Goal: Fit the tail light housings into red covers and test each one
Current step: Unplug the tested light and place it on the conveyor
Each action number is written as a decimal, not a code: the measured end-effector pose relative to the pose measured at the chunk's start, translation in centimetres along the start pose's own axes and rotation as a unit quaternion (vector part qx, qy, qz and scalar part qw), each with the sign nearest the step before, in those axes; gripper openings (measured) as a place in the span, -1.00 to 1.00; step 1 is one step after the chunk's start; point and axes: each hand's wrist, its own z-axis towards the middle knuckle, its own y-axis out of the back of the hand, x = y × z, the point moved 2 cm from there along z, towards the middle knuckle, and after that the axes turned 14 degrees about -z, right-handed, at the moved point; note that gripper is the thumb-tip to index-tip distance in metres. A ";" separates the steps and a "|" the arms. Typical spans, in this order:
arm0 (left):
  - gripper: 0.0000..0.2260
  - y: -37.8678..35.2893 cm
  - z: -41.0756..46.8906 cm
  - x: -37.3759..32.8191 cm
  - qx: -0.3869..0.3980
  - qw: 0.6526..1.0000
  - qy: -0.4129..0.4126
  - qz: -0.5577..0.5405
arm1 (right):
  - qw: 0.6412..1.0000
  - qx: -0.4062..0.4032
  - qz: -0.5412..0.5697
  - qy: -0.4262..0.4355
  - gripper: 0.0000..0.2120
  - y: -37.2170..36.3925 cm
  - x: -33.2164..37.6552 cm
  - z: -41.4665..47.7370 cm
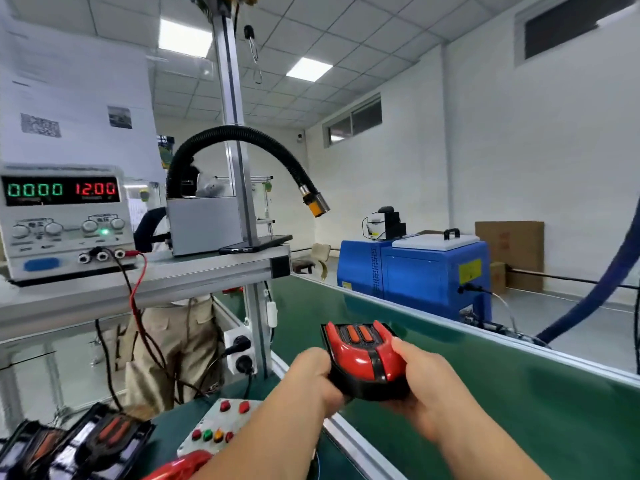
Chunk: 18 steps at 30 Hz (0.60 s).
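A red-covered tail light (363, 360) is held above the green bench (519, 410), clasped from both sides by the left grip (311, 372) and right grip (426, 382); more housings (86, 441) are lined up lower left.

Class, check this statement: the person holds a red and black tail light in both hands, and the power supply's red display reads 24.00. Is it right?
Not quite. In the head view the power supply shows 12.00 on its red display, not 24.00. The rest stands: the left hand and right hand both hold the red and black tail light.
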 end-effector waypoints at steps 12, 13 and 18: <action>-0.74 2.5 0.9 -1.6 0.101 0.974 -0.198 0.052 | 0.993 0.056 0.042 0.093 -0.70 -1.9 -1.8 6.3; -0.74 2.5 0.9 -1.7 0.109 0.970 -0.211 0.058 | 0.992 0.064 0.058 0.088 -0.71 -2.0 -2.2 6.7; -0.72 2.4 0.7 -2.1 0.116 0.956 -0.240 0.123 | 0.989 0.087 0.116 0.045 -0.65 -2.4 -3.4 7.9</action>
